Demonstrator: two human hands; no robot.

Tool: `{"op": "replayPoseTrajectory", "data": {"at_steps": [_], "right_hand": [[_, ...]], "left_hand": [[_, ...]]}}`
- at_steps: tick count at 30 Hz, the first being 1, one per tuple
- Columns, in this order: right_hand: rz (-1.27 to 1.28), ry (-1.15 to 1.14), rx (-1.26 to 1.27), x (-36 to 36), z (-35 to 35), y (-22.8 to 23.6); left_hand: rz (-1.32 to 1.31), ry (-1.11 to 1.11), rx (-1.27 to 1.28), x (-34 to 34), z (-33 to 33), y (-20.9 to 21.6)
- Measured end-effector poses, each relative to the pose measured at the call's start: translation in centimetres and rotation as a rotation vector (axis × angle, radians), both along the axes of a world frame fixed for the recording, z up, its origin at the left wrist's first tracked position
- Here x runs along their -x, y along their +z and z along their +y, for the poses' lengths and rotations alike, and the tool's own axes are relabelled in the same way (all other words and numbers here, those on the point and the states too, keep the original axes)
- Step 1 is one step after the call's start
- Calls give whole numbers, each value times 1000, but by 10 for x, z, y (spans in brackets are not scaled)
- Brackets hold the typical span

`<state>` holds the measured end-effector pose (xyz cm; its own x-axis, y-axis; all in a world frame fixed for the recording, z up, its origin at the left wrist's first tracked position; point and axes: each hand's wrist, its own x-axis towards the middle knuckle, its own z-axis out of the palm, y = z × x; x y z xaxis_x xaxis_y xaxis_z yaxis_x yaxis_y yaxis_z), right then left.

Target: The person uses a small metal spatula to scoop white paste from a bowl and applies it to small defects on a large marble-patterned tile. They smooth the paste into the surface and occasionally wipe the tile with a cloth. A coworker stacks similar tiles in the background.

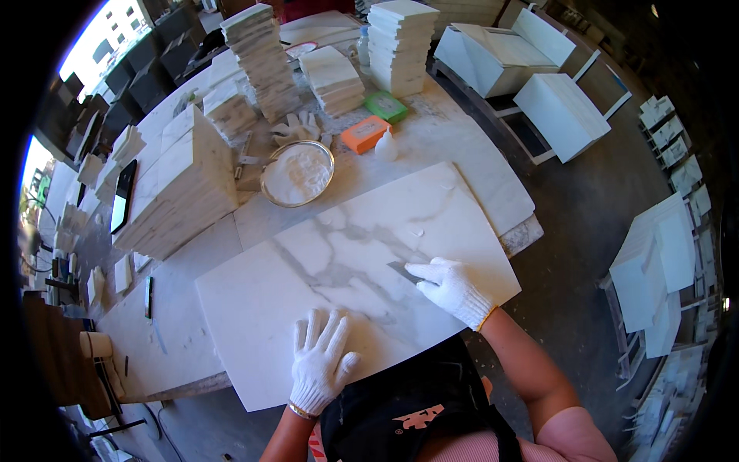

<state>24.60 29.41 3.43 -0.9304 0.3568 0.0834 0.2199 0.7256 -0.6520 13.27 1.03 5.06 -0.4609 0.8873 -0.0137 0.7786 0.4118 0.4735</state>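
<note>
A large white marble slab (369, 269) with grey veins lies at a slant on the worktable in front of me. My left hand (322, 360), in a white knit glove, rests on its near edge with the fingers spread and nothing in them. Also gloved, my right hand (453, 289) is closed around a thin grey scraper blade (406, 272), whose flat end touches the slab. Small whitish marks show on the surface beyond the blade. Past the slab's far edge stands a round metal tray (264, 182) of white paste or powder.
Beyond the tray are an orange box (366, 135), a green box (386, 107), a white squeeze bottle (386, 146) and loose gloves (295, 128). Tall tile stacks (265, 61) stand behind. A phone (123, 196) leans on a tile block at left. White panels (654, 266) stand on racks at right.
</note>
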Motion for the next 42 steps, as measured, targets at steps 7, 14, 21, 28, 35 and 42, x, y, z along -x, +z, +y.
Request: {"op": "replayPoseTrajectory", "data": {"at_steps": [7, 14, 21, 28, 35, 42], "right_hand": [[-85, 28, -122, 10, -20, 9], [-154, -29, 32, -1, 2, 10], [-54, 35, 42, -4, -17, 12], [72, -516, 660, -105, 30, 53], [239, -873, 651, -199, 40, 52], [284, -891, 687, -224, 35, 43]], "left_hand": [[5, -16, 25, -1, 5, 2], [26, -22, 11, -3, 3, -1], [121, -128, -29, 7, 31, 4], [274, -214, -57, 9, 91, -12], [-149, -788, -291, -130, 152, -19], [98, -571, -97, -82, 123, 22]]}}
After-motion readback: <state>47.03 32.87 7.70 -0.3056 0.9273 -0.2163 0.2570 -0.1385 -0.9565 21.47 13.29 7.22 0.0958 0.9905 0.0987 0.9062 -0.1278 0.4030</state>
